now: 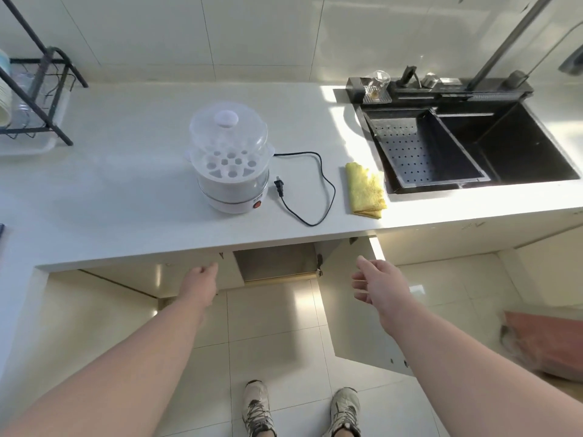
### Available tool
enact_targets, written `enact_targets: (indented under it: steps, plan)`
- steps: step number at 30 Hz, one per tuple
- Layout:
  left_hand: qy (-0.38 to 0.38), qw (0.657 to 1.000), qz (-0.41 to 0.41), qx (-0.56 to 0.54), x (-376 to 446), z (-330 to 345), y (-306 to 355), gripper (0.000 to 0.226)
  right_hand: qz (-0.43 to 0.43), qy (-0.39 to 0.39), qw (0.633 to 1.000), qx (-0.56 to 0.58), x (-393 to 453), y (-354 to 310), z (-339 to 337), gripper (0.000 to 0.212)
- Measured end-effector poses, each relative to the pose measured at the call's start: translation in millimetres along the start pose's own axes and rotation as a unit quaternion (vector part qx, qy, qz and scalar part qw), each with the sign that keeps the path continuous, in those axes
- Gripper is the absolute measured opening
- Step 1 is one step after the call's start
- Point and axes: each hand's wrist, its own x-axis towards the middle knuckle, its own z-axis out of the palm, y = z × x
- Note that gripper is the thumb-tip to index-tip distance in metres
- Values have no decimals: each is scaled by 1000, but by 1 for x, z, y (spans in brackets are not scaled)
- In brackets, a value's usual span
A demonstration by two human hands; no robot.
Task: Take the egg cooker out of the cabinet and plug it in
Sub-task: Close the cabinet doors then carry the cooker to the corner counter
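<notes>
Head view: the white plastic egg cooker with a clear domed lid [229, 159] already stands mid-worktop, its black two-pin plug [279, 185] lying loose beside it. Plugging in remains. Left hand [202, 275] touches a cabinet door [359, 326]'s neighbour; right hand [375, 279] is spread open, empty.

open cabinet doors [356, 313] flanking knees

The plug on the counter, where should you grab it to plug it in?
Pinch the plug by its black body, coming from above with the right hand. It lies flat beside the egg cooker with its prongs toward the wall, so keep fingers on the body, behind the prongs. The cord loops loosely, so it should lift freely.
</notes>
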Motion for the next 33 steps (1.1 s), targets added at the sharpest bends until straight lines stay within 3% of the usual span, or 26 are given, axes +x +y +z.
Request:
enact_targets:
  steps: [3, 6, 8, 12, 15, 17, 20, 22, 25, 30, 33]
  plan:
    - [-52, 998, 37, 15, -23, 11, 2, 33, -141, 85, 962, -216, 8, 9, -26, 19]
    - [-80, 994, 68, 15, -42, 22, 11, 43, -112, 79, 936, -325, 19, 24, -44, 47]
    - [-88, 994, 71, 8, -47, 26, 15, 46, -45, 52, 945, -319, 23, 33, -47, 56]
    - [-74, 995, 66, 1, -48, 24, 15, 41, -7, 6, 965, -263, 24, 48, -39, 47]
    - [-37, 997, 61, -1, -39, 12, 7, 45, -61, 66, 946, -310, 19, 47, -30, 38]
    - [-21, 998, 59, -10, -33, 0, 2, 44, -81, 93, 924, -361, 18, 46, -31, 44]
    - [-4, 999, 49, -21, -27, -17, -2, 39, 3, 77, 908, -411, 25, 49, -43, 46]
    - [8, 999, 42, -33, -22, -25, -5, 35, 58, 55, 919, -386, 33, 56, -49, 31]
    - [8, 999, 33, -41, -18, -30, -11, 33, 74, 34, 919, -385, 43, 68, -52, 14]
    - [-5, 999, 22, -41, -21, -29, -18, 38, 68, 10, 927, -370, 38, 68, -45, 37]
    - [-7, 999, 20, -47, -23, -28, -16, 39, 90, -50, 960, -259, 29, 67, -21, 19]
